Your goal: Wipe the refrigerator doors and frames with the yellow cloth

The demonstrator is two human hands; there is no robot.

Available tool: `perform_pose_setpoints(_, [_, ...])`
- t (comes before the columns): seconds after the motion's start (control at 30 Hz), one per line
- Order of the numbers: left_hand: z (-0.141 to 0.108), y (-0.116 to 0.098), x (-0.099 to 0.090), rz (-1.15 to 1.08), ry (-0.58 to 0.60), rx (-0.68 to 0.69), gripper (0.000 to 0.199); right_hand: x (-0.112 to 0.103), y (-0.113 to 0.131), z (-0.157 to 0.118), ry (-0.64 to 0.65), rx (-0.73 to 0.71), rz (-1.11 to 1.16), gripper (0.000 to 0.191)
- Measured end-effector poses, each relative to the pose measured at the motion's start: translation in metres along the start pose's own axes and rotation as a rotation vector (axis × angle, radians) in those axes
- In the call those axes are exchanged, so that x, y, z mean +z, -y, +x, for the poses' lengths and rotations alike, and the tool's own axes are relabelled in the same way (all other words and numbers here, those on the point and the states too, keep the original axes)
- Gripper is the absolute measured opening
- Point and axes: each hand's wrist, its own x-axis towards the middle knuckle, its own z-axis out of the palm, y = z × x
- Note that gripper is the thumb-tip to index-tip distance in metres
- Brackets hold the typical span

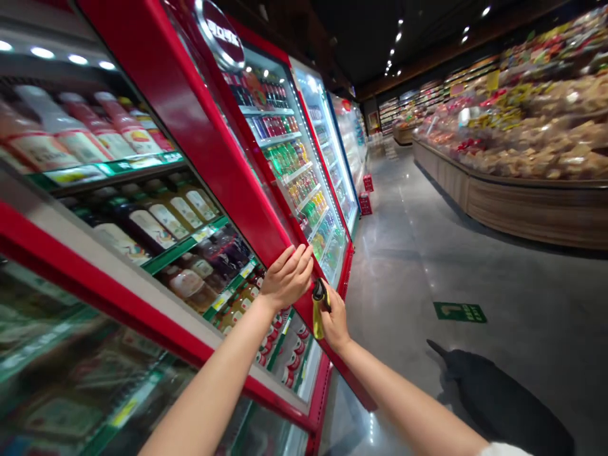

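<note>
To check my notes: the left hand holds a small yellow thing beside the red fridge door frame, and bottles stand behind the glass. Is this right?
No: the head view shows the small yellow thing in the right hand, not the left hand. The rest is right: it is beside the red fridge door frame, and bottles stand behind the glass.

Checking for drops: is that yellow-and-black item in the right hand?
Yes, in hand: the right hand closes around the yellow-and-black item, held up beside the red cooler door frame, not resting on a shelf.
</note>
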Motion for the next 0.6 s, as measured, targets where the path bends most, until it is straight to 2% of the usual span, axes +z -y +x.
perform_pose_setpoints(0.17, [-0.042,0.009,-0.018,0.136,0.043,-0.142,0.042,0.047,0.024,0.022,0.122,0.060,0.330,0.047])
perform_pose_setpoints(0.33, [-0.092,0.024,-0.032,0.205,0.118,-0.267,0.057,0.098,0.053,0.049,0.280,0.182,0.522,0.039])
perform_pose_setpoints(0.47, [-0.128,0.035,-0.046,0.268,0.269,-0.354,0.067,0.126,0.066,0.076,0.374,0.168,0.557,0.037])
perform_pose_setpoints(0.6, [-0.153,0.040,-0.056,0.352,0.474,-0.524,0.071,0.144,0.070,0.100,0.474,0.092,0.489,0.031])
